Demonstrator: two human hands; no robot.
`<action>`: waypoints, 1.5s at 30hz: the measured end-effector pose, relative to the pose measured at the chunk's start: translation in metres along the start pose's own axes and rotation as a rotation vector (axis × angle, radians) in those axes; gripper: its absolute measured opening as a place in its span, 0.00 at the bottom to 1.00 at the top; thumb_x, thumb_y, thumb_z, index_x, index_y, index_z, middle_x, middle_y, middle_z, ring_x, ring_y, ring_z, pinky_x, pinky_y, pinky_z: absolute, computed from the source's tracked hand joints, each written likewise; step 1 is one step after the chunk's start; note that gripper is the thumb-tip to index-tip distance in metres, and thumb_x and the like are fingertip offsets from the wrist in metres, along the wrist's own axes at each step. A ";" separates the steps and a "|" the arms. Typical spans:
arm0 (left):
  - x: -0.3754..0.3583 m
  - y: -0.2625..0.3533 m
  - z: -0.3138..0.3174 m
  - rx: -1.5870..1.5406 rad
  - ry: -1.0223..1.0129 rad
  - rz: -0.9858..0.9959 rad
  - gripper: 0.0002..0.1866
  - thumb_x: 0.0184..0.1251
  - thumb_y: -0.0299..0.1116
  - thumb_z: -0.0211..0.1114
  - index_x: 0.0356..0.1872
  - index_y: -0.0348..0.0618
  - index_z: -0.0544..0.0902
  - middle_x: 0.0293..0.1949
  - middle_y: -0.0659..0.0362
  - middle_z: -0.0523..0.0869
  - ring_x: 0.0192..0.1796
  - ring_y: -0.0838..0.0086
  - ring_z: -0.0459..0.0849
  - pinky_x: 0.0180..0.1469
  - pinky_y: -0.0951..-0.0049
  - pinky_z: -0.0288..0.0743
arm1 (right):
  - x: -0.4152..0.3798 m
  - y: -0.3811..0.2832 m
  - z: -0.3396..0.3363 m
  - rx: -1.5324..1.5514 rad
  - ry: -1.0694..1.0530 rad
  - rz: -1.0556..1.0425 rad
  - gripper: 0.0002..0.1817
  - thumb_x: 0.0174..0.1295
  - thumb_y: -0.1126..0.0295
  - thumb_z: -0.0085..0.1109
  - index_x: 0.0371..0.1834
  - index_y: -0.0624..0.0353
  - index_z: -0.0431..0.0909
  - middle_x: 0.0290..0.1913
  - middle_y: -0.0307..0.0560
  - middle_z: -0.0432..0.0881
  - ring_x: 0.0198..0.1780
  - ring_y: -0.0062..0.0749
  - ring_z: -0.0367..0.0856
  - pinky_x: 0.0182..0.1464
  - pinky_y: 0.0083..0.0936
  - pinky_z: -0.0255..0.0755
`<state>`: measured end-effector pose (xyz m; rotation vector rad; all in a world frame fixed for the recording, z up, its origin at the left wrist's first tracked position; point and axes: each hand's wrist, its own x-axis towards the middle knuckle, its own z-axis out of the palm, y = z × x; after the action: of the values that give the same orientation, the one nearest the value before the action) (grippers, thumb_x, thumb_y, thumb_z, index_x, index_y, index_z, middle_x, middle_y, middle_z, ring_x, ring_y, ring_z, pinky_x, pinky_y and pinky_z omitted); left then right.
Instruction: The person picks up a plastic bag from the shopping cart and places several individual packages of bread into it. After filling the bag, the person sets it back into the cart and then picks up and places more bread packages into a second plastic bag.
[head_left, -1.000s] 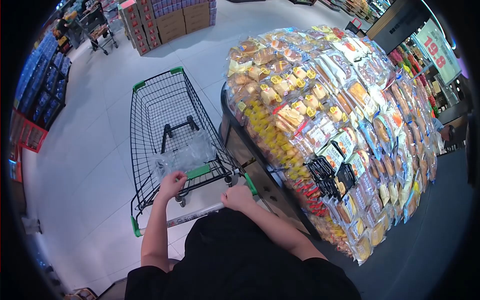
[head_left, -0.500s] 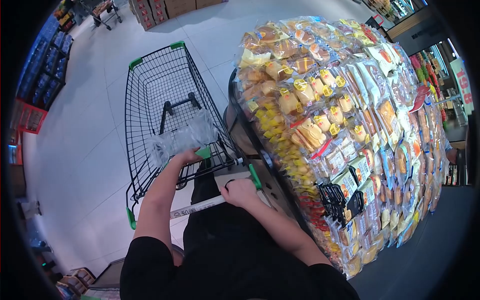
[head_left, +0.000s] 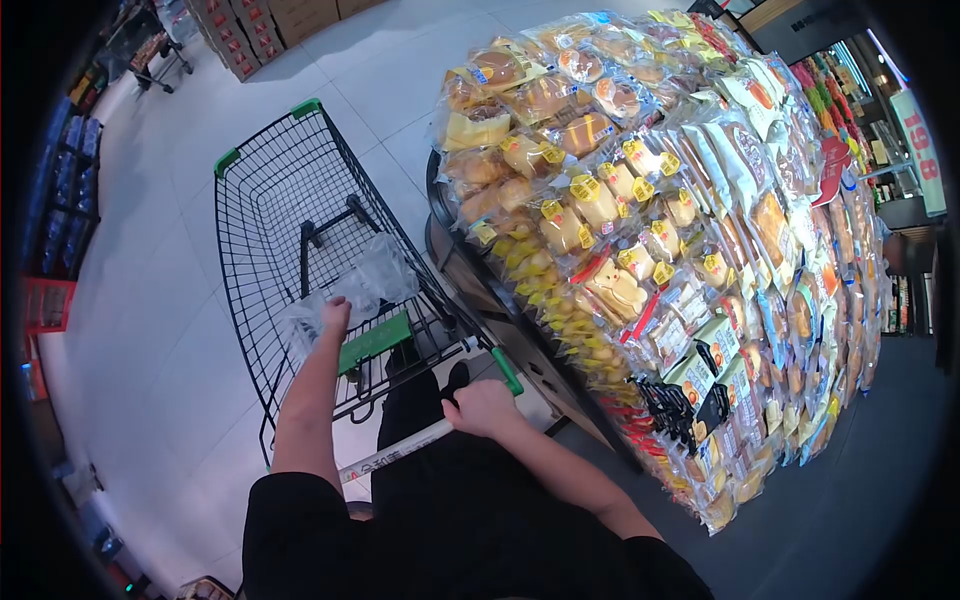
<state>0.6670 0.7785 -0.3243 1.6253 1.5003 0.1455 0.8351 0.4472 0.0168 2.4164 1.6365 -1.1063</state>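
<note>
My left hand (head_left: 337,313) reaches over the back of the black wire shopping cart (head_left: 237,250), its fingers curled at a crumpled clear plastic bag (head_left: 383,272). The bag spreads to both sides of the hand, inside the basket; its contents are hard to make out. Just right of that wrist is the green flap (head_left: 376,342) of the cart. My right hand (head_left: 485,408) is closed around the cart's pale push handle (head_left: 405,446), near its green end piece (head_left: 507,371).
Close on the right stands a large display of bagged breads (head_left: 590,205) with a dark rim (head_left: 436,190). Cartons (head_left: 245,35) are stacked at the far end. Another cart (head_left: 160,65) is at the upper left, and a red crate (head_left: 47,303) stands by the left shelves.
My left hand has moved left from the green flap to the plastic bag, uncovering the flap. The cart appears shifted left and down in view. My right hand stays on the handle.
</note>
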 end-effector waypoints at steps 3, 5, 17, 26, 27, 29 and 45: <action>-0.028 0.039 -0.070 -0.379 0.087 -0.140 0.19 0.56 0.26 0.70 0.51 0.38 0.85 0.34 0.57 0.87 0.36 0.76 0.83 0.39 0.76 0.78 | -0.001 0.001 0.002 0.000 0.008 -0.016 0.27 0.68 0.48 0.49 0.26 0.58 0.87 0.28 0.52 0.87 0.35 0.48 0.88 0.40 0.42 0.81; -0.057 0.065 -0.113 -0.464 0.138 -0.083 0.18 0.56 0.24 0.69 0.51 0.40 0.85 0.36 0.59 0.86 0.33 0.78 0.82 0.36 0.77 0.78 | 0.000 0.002 0.004 -0.004 0.019 -0.028 0.27 0.68 0.48 0.49 0.26 0.58 0.87 0.28 0.52 0.87 0.35 0.48 0.88 0.40 0.42 0.81; -0.320 0.216 -0.151 -0.527 0.225 0.519 0.31 0.58 0.12 0.61 0.66 0.42 0.78 0.58 0.57 0.78 0.41 0.79 0.80 0.45 0.81 0.78 | -0.013 0.005 -0.006 0.144 0.167 -0.189 0.16 0.65 0.56 0.59 0.28 0.57 0.82 0.32 0.49 0.85 0.38 0.47 0.85 0.39 0.43 0.79; -0.396 0.282 -0.146 -0.345 -0.113 0.763 0.34 0.52 0.12 0.60 0.66 0.37 0.77 0.57 0.56 0.78 0.40 0.81 0.75 0.47 0.83 0.68 | -0.041 -0.042 -0.086 0.169 0.982 -0.506 0.13 0.53 0.68 0.69 0.42 0.54 0.85 0.71 0.57 0.69 0.65 0.51 0.75 0.56 0.36 0.75; -0.398 0.285 -0.149 -0.347 -0.115 0.763 0.34 0.52 0.12 0.60 0.66 0.37 0.77 0.57 0.56 0.78 0.40 0.81 0.75 0.47 0.83 0.68 | -0.039 -0.042 -0.088 0.073 0.917 -0.461 0.13 0.53 0.69 0.69 0.43 0.54 0.86 0.74 0.57 0.67 0.65 0.50 0.75 0.55 0.36 0.75; -0.399 0.290 -0.154 -0.319 -0.055 0.828 0.35 0.49 0.11 0.56 0.63 0.39 0.80 0.57 0.53 0.79 0.30 0.84 0.74 0.31 0.84 0.65 | -0.012 -0.015 -0.070 0.158 0.869 -0.424 0.12 0.52 0.71 0.67 0.41 0.55 0.87 0.71 0.57 0.70 0.62 0.46 0.78 0.54 0.34 0.76; -0.387 0.286 -0.163 -0.268 -0.100 0.771 0.43 0.45 0.11 0.54 0.73 0.38 0.70 0.69 0.50 0.75 0.29 0.86 0.74 0.31 0.85 0.67 | -0.023 0.081 -0.290 -0.071 0.955 0.213 0.20 0.54 0.64 0.69 0.50 0.60 0.84 0.52 0.54 0.86 0.54 0.46 0.85 0.58 0.37 0.77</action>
<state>0.6788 0.5723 0.1395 1.8690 0.6767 0.6475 1.0532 0.5044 0.2174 3.1734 1.4126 0.2162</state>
